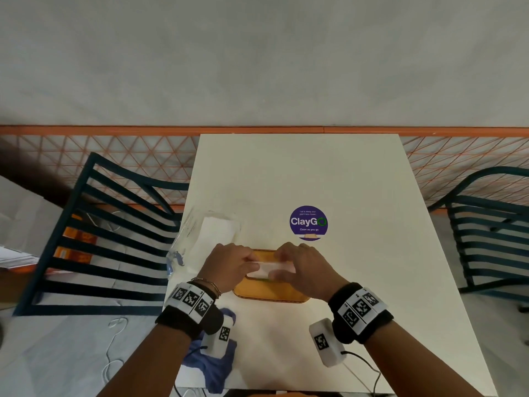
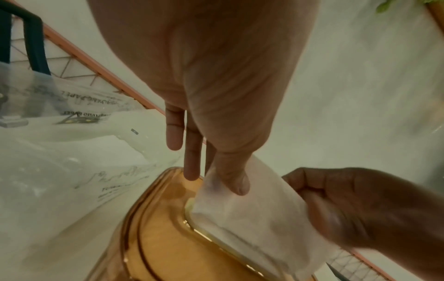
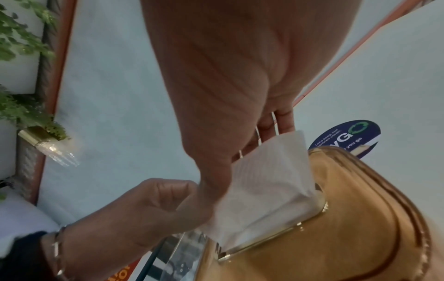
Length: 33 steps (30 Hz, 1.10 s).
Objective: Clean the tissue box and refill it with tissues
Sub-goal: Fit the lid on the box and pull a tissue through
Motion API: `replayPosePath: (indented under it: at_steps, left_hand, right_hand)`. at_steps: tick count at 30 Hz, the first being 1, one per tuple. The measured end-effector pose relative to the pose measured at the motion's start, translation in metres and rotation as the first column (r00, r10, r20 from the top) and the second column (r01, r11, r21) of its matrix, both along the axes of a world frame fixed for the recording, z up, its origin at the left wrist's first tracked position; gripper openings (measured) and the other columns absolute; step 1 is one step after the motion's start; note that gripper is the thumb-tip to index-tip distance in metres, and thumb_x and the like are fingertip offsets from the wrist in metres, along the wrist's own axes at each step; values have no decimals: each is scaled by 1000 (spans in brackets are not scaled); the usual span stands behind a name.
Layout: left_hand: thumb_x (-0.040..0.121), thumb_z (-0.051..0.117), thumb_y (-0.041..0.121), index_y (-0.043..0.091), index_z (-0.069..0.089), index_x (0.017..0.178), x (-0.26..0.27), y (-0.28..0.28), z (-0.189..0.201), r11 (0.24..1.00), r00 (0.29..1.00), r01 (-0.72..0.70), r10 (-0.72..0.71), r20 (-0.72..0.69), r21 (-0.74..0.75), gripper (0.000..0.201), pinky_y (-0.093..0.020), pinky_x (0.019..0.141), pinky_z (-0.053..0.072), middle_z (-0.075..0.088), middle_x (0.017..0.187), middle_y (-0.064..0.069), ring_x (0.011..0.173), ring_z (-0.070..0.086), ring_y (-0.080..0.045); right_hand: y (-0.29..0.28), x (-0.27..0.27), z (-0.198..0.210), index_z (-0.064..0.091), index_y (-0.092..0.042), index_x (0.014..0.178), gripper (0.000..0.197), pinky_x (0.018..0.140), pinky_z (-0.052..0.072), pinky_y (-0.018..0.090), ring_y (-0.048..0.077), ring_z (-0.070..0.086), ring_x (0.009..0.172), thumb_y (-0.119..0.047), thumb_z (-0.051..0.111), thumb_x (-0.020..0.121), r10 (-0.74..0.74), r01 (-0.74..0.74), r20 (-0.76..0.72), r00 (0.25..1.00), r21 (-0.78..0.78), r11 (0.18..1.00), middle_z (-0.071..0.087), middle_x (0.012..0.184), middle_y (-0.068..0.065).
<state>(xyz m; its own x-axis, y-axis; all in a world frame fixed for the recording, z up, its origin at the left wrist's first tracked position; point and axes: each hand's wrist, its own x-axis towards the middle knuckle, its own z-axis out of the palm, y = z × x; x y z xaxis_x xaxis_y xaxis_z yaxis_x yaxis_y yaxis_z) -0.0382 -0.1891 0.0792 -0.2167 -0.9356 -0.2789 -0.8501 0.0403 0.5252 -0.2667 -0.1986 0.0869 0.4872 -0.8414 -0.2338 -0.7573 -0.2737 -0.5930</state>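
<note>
An amber tissue box [image 1: 272,295] lies on the white table [image 1: 357,181] close to me. A white tissue [image 1: 267,267] sticks up out of the gold-rimmed slot in its top. Both hands are over the box. My left hand [image 1: 252,263] pinches the tissue's left end, and the left wrist view shows the thumb [image 2: 236,182] pressed on the tissue [image 2: 252,218]. My right hand [image 1: 282,269] pinches the right end. In the right wrist view the tissue [image 3: 264,180] rises from the box [image 3: 348,237] between the two hands.
An opened clear plastic pack of white tissues [image 1: 213,234] lies left of the box. A blue cloth [image 1: 211,365] sits at the near table edge under my left wrist. A purple ClayGo sticker [image 1: 308,222] is behind the box. Dark slatted chairs [image 1: 100,239] flank the table.
</note>
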Motion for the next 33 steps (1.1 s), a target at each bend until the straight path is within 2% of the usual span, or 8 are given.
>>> replayPosePath:
  at_steps: [2,4,9,12,15,18,21,33]
  left_hand:
    - [93,70,36,30,77,104,8,2,0,998,997,-68,67,-47,-6,15,-30,87,52,76,98,12,92,68,-8]
    - [91,73,34,31,76,107,16,5,-1,992,988,-123,124,-93,8,16,-26,85,51,72,96,15,93,66,-4]
    - [94,71,27,28,74,108,29,19,-9,980,974,-200,199,-107,2,15,-34,89,57,71,97,14,92,65,-3]
    - [93,71,36,24,63,129,29,32,-13,924,910,-370,382,-159,99,38,-25,81,56,69,110,11,93,67,-5]
    - [90,74,38,24,52,141,17,53,-17,866,867,-400,464,-182,301,58,-18,77,49,64,128,8,102,68,-9]
    - [86,72,38,25,62,125,3,66,-34,813,845,-443,520,-128,377,42,-33,84,57,72,113,7,93,71,-14]
    - [85,68,34,23,68,116,-8,65,-37,786,817,-499,567,-104,366,33,-40,86,59,75,97,5,87,71,-16]
    - [89,64,24,25,71,110,-96,-18,-8,822,801,-478,552,-231,309,22,-37,87,58,77,98,6,92,70,-17]
  right_hand:
    - [0,-7,-1,60,-27,124,47,88,49,32,16,59,98,-45,76,83,17,-15,-109,994,26,1000,69,109,-8]
    - [0,-16,-4,67,-24,118,30,87,51,31,18,62,98,-33,71,89,-33,36,-163,986,14,999,71,109,-4]
    - [1,-36,-7,74,-26,95,7,74,48,23,3,60,74,-27,75,88,-235,233,38,971,53,971,68,87,-14]
    - [6,-53,-9,64,-36,114,49,74,52,24,4,65,82,-44,89,72,-430,416,75,900,154,896,66,101,-17]
    - [16,-65,-24,48,-27,140,88,75,52,25,13,68,93,-47,92,66,-461,446,-64,885,405,798,63,119,-6]
    - [24,-63,-35,62,-17,128,55,78,60,29,14,69,83,-33,84,80,-375,371,-101,922,509,777,67,111,-4]
    - [26,-62,-35,67,-17,114,27,60,49,12,7,68,74,-17,73,87,-379,366,-72,923,474,801,68,98,-6]
    - [-46,-127,-15,71,-11,117,28,82,60,40,26,75,78,-7,56,93,-594,559,11,804,327,762,73,104,4]
